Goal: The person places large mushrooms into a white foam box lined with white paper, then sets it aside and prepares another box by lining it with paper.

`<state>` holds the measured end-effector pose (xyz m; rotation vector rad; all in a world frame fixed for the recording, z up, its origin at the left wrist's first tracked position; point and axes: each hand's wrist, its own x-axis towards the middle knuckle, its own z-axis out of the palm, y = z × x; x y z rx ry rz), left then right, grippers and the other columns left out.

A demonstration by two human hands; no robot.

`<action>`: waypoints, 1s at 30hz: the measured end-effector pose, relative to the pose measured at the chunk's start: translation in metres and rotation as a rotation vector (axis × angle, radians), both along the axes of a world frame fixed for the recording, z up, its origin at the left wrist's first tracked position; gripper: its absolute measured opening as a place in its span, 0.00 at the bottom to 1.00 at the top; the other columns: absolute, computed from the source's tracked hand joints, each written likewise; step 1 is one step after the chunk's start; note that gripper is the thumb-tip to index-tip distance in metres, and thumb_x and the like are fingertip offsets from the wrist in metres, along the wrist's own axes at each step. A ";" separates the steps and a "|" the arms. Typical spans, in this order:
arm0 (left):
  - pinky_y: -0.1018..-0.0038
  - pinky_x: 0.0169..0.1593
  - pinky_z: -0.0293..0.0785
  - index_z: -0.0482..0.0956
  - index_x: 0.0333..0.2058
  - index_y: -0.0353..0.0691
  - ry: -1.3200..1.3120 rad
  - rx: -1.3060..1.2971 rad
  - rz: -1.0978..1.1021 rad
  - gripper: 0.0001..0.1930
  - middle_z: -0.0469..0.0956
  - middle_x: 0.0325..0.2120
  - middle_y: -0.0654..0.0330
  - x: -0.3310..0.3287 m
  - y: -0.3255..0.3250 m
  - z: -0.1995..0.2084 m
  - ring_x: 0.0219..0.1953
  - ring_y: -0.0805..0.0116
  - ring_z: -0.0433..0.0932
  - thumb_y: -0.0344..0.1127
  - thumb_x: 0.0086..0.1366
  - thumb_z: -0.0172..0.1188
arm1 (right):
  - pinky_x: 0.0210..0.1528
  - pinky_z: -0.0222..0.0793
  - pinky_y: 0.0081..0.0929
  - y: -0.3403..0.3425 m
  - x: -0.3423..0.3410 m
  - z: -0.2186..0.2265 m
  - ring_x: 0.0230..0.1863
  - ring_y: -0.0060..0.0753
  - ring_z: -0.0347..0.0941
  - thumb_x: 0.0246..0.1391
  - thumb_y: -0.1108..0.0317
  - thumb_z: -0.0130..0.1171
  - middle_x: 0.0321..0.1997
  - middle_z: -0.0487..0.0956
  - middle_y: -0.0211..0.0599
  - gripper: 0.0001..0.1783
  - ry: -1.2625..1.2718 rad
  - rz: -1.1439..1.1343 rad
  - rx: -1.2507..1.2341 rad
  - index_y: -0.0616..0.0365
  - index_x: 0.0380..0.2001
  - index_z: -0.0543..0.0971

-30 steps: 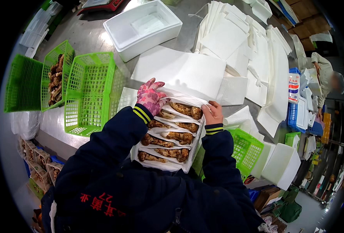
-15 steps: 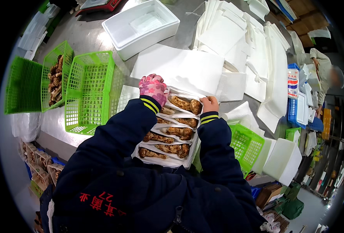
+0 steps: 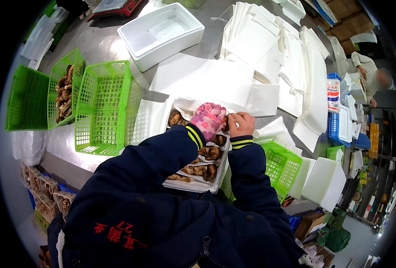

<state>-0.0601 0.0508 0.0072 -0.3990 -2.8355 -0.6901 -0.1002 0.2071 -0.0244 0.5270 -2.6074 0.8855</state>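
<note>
A white foam box holds several brown, thick-stemmed mushrooms lying in rows, with white paper between and around them. My left hand, in a pink floral glove, is over the far part of the box. Its fingers are bent and close together, covering the mushroom and paper underneath; what they grip is hidden. My bare right hand is at the box's far right corner, thumb and fingertips pinched on the edge of the white paper. The two hands nearly touch.
Green baskets stand at left, one with more mushrooms. An open foam box, flat white sheets and stacked white sheets lie beyond. Another green basket stands at right. A co-worker is at far right.
My left hand has moved right, from the box's far left corner to beside my right hand, uncovering a mushroom at the left. My right hand has turned slightly inward.
</note>
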 end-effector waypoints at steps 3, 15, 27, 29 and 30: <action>0.63 0.47 0.63 0.69 0.45 0.36 -0.055 0.064 -0.015 0.21 0.71 0.39 0.53 0.001 -0.002 -0.004 0.43 0.56 0.68 0.42 0.55 0.54 | 0.37 0.63 0.34 -0.001 0.002 -0.001 0.34 0.39 0.66 0.41 0.64 0.61 0.30 0.73 0.33 0.05 0.010 -0.003 0.003 0.51 0.23 0.80; 0.59 0.48 0.61 0.68 0.46 0.36 -0.142 0.051 0.023 0.27 0.72 0.39 0.51 0.005 0.001 -0.004 0.43 0.52 0.69 0.44 0.49 0.60 | 0.33 0.62 0.40 -0.006 0.011 -0.001 0.33 0.43 0.68 0.38 0.68 0.56 0.29 0.74 0.37 0.06 0.262 -0.009 0.035 0.51 0.24 0.78; 0.54 0.63 0.38 0.58 0.56 0.39 -0.107 -0.214 -0.015 0.34 0.58 0.57 0.51 0.008 -0.003 -0.039 0.62 0.53 0.50 0.43 0.51 0.56 | 0.39 0.57 0.35 -0.016 0.043 0.002 0.44 0.34 0.67 0.46 0.60 0.54 0.39 0.75 0.30 0.18 0.094 -0.045 0.151 0.55 0.41 0.74; 0.54 0.63 0.38 0.58 0.56 0.39 -0.097 -0.172 -0.018 0.33 0.57 0.57 0.52 0.003 0.005 -0.042 0.62 0.54 0.50 0.43 0.52 0.55 | 0.44 0.60 0.37 -0.004 0.037 -0.003 0.44 0.40 0.67 0.46 0.64 0.54 0.40 0.75 0.39 0.21 0.054 0.023 0.115 0.57 0.46 0.72; 0.54 0.63 0.38 0.58 0.57 0.39 -0.072 -0.199 -0.009 0.34 0.57 0.57 0.52 0.003 0.003 -0.044 0.62 0.54 0.51 0.44 0.52 0.54 | 0.45 0.61 0.37 -0.004 0.034 -0.003 0.44 0.42 0.67 0.46 0.65 0.54 0.41 0.74 0.41 0.22 0.041 0.070 0.067 0.57 0.47 0.71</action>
